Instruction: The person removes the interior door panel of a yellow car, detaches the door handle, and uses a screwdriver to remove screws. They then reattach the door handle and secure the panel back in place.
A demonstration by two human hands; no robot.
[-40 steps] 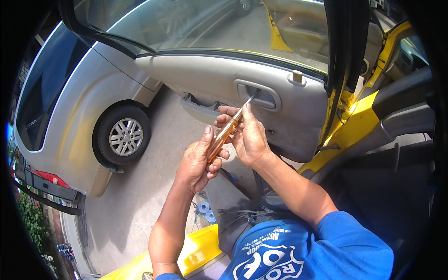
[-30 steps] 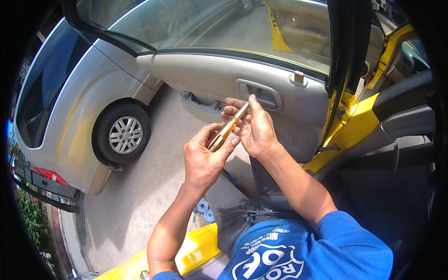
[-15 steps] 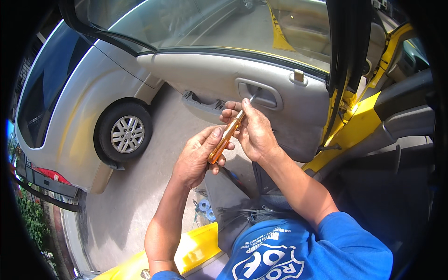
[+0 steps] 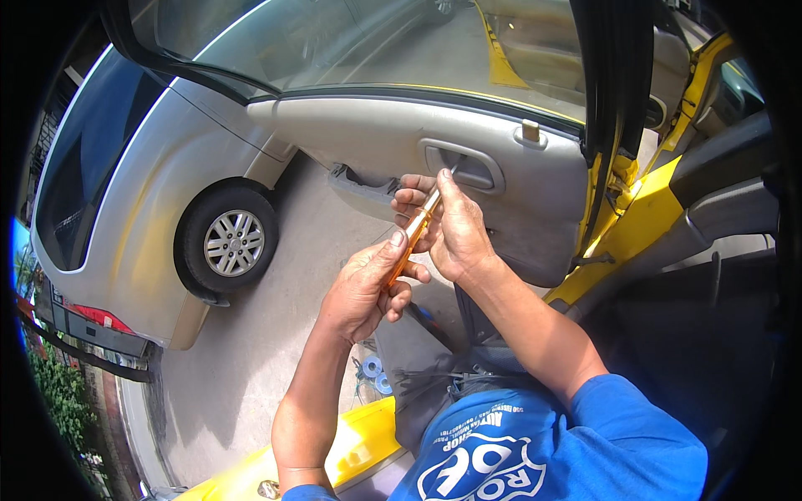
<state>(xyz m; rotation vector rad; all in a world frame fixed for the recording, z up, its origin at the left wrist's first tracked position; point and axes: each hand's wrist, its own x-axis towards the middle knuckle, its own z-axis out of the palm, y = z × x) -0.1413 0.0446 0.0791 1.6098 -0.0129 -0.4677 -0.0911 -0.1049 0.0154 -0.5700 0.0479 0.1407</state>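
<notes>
Holding 1 slender, glossy amber-handled screwdriver [image 4: 415, 230]: left hand [image 4: 361, 290], right hand [image 4: 459, 240].

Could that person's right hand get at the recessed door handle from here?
Probably yes: in the picture the right hand is just below the recessed door handle, and only the amber-handled screwdriver it holds shows between them. Depth is hard to judge, though, and that hand is occupied.

An amber-handled, metal-shafted screwdriver [image 4: 418, 224] slants forward and rightward, its tip foremost, held by the left grip [image 4: 365, 288] and right grip [image 4: 456, 237].
</notes>
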